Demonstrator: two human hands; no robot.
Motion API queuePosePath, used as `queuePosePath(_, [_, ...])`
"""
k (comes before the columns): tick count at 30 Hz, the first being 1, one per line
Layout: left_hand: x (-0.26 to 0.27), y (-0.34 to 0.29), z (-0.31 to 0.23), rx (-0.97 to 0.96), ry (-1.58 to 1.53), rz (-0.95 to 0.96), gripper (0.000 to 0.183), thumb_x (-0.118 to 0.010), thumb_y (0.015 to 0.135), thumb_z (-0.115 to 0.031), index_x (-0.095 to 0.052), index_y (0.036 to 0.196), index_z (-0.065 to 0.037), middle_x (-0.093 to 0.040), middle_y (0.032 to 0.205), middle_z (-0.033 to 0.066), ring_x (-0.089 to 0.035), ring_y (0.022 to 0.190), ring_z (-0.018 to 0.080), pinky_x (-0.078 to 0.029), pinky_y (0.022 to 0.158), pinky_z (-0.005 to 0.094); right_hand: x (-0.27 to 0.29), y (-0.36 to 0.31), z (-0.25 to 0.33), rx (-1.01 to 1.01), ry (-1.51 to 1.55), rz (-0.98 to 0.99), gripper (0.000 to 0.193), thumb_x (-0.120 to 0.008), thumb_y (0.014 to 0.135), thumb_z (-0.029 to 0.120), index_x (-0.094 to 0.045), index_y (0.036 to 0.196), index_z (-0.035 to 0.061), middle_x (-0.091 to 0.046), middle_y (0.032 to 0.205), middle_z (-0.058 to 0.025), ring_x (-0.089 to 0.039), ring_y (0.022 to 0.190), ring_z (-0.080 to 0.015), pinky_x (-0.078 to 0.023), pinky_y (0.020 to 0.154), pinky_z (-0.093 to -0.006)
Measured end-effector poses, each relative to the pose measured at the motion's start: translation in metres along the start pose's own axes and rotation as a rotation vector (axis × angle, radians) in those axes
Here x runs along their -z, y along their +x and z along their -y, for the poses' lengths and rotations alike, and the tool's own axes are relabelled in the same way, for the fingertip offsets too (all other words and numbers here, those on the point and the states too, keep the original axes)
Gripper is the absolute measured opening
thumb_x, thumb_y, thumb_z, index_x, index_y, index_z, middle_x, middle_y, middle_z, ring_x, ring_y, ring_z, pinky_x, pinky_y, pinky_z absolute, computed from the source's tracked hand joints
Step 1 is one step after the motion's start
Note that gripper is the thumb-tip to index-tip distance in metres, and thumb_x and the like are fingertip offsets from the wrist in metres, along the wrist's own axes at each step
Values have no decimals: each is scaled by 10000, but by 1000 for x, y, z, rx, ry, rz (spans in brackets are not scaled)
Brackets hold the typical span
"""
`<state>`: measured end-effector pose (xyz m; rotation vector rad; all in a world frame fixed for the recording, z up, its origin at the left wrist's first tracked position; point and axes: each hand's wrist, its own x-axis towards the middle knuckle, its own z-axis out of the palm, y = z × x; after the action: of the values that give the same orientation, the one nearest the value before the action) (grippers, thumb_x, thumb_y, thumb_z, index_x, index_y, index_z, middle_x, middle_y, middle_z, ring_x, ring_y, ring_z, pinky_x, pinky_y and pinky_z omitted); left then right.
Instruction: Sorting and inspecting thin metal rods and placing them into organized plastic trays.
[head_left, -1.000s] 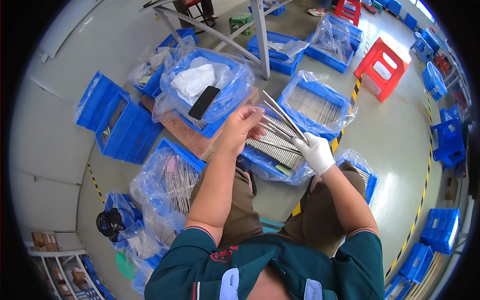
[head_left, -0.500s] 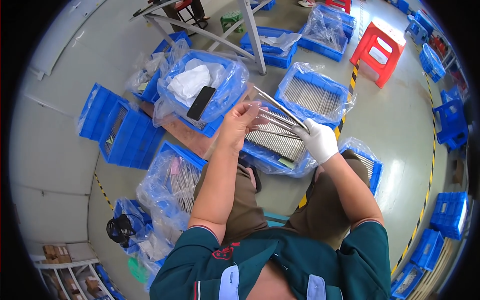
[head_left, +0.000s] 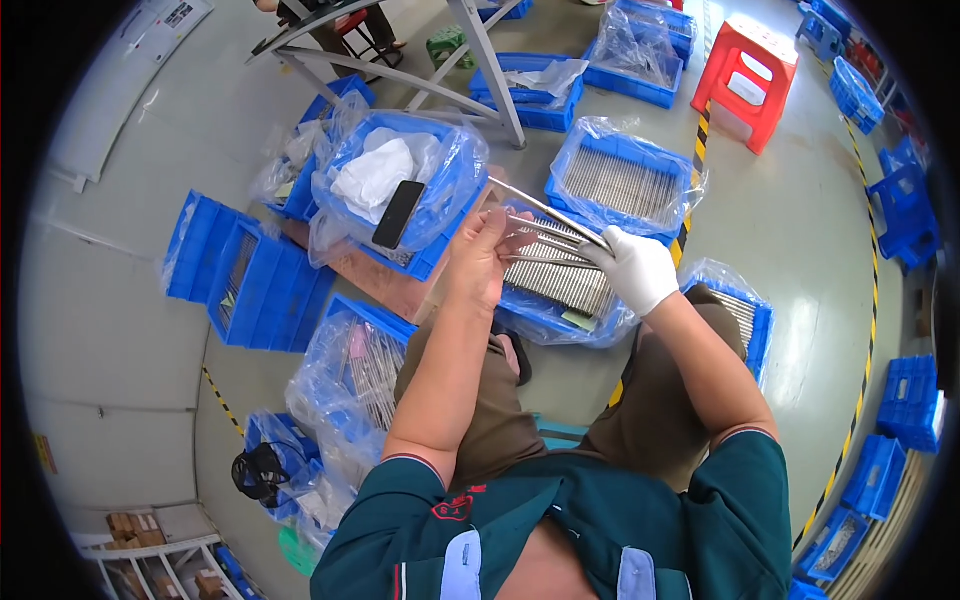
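Metal rods [head_left: 570, 227] grasped in right hand [head_left: 638, 270], left hand [head_left: 480, 252] near tips, hold unclear, red emblem [head_left: 453, 508] on shirt [head_left: 730, 510]

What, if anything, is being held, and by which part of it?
Thin metal rods: the gloved right grip holds their right-hand ends; the bare left grip is at some opposite ends, hold unclear.

A black phone [head_left: 399, 214] lies on a blue crate [head_left: 448, 222], a red stool [head_left: 734, 57] beside striped tape [head_left: 699, 160].
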<state>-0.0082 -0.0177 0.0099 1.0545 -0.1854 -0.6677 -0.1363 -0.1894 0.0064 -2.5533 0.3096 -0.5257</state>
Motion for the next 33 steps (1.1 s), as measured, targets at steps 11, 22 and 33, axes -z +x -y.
queuePosePath(11, [15,5,-11,-78,386,-71,240,-732,772,-248,-658,882,-48,-600,781,-23,-545,673,58,-399,641,176,4,1,2,25,-70,-28,367,-605,819,393,-522,700,56,-550,570,-146,-570,553,-336,-450,511,-403])
queuePosePath(22, [9,-4,-39,-95,677,225,253,-779,665,-135,-678,858,-5,-645,840,11,-591,725,97,-464,675,240,9,-2,1,82,-23,88,322,-608,815,383,-561,743,73,-568,597,-140,-582,573,-330,-456,520,-399])
queuePosePath(33, [0,-6,-31,-331,1327,361,332,-761,680,-193,-672,930,6,-654,835,64,-589,767,111,-466,696,268,-1,-2,-6,78,57,174,319,-581,824,395,-581,785,78,-596,675,-159,-595,641,-346,-460,576,-421])
